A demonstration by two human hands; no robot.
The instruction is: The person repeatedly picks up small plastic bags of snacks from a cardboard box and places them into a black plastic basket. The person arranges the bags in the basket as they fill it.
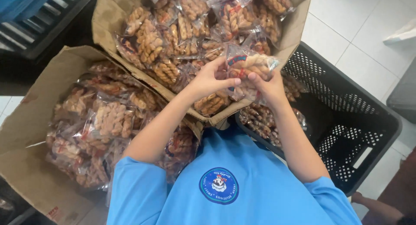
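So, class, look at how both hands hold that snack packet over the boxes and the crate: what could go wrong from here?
1. The left hand and right hand pinch the clear packet of twisted pastries by its edges; squeezing might crack the brittle twists.
2. The upper cardboard box is heaped full, so packets could slide out.
3. Its corner overhangs the black plastic crate, so it may tip.
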